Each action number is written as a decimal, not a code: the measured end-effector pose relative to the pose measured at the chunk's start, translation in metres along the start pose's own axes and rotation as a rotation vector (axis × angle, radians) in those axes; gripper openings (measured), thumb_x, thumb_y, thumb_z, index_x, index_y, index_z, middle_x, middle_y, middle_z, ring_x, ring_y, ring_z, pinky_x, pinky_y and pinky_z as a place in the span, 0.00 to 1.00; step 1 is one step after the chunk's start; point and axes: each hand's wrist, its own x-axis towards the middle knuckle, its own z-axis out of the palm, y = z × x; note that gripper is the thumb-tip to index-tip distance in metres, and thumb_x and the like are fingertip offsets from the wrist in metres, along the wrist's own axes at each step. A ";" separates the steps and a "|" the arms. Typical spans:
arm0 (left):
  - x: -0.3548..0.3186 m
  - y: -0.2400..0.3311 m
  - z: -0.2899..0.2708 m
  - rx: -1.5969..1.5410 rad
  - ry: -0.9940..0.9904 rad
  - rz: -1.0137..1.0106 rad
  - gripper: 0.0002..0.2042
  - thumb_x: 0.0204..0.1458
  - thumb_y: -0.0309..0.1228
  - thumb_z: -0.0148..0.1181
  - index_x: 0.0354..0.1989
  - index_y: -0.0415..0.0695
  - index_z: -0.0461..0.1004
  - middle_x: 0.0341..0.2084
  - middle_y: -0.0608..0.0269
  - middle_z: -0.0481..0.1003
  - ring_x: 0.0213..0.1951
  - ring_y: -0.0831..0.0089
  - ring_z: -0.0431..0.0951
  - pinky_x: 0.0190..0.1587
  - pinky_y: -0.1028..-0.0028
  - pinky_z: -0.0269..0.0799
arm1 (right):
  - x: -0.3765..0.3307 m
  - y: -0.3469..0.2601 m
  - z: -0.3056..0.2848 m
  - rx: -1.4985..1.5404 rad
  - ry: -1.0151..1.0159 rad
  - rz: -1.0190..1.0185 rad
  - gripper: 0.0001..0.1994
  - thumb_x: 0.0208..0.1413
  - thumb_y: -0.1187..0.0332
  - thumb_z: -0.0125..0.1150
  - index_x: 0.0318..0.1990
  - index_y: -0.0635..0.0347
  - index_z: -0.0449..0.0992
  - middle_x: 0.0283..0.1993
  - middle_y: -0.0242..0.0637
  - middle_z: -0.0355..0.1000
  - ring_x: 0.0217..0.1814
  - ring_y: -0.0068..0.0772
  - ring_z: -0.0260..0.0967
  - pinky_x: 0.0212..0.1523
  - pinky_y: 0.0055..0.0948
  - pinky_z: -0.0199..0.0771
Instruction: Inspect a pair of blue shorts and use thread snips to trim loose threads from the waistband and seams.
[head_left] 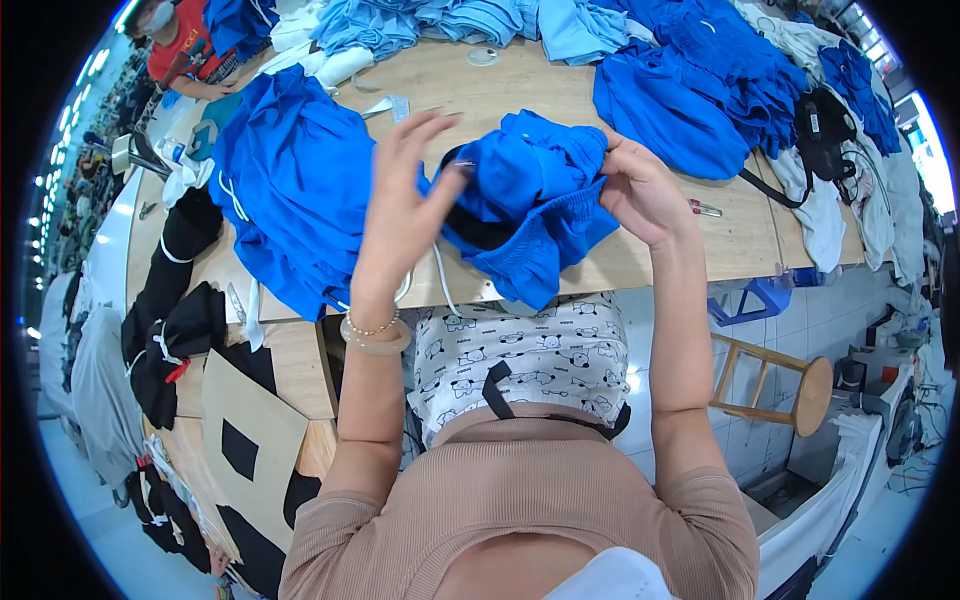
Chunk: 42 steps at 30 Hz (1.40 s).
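Note:
A bright blue elastic-waist garment point(545, 200) lies bunched at the table's near edge, its gathered waistband turned up and a dark inside showing at the left. My right hand point(642, 188) pinches the waistband at its right side, thumb against fingers. Just left of the garment, my left hand point(408, 185) is raised with fingers apart and slightly blurred. A small shiny spot by its thumb tip is too small to make out. White cords hang below the left hand.
Blue garments point(295, 190) are heaped on the left, more blue garments point(690, 100) on the right. Light blue folded garments point(460, 25) line the far edge. Small red-handled snips point(705, 208) lie at the right. Across the table at left is a person point(190, 50). A wooden stool point(810, 397) stands lower right.

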 end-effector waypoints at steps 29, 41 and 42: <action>0.045 0.020 0.022 -0.874 -0.142 -0.507 0.13 0.52 0.31 0.58 0.43 0.35 0.72 0.35 0.66 0.75 0.38 0.83 0.72 0.44 0.81 0.67 | 0.027 0.012 0.049 -1.021 0.566 -0.893 0.08 0.45 0.70 0.58 0.29 0.65 0.66 0.32 0.41 0.63 0.33 0.38 0.63 0.34 0.35 0.64; 0.039 0.016 0.029 -0.795 -0.079 -0.408 0.14 0.51 0.25 0.56 0.47 0.36 0.68 0.37 0.64 0.74 0.38 0.82 0.71 0.44 0.82 0.65 | 0.011 0.018 0.024 -0.638 0.298 -0.450 0.04 0.54 0.75 0.53 0.34 0.67 0.73 0.30 0.27 0.69 0.33 0.14 0.62 0.33 0.18 0.62; 0.036 0.015 0.027 -0.749 -0.117 -0.464 0.19 0.50 0.22 0.53 0.52 0.37 0.66 0.38 0.63 0.73 0.37 0.81 0.71 0.42 0.81 0.66 | 0.013 0.017 0.020 -0.518 0.260 -0.417 0.05 0.55 0.73 0.51 0.35 0.64 0.73 0.30 0.23 0.66 0.32 0.12 0.59 0.33 0.15 0.59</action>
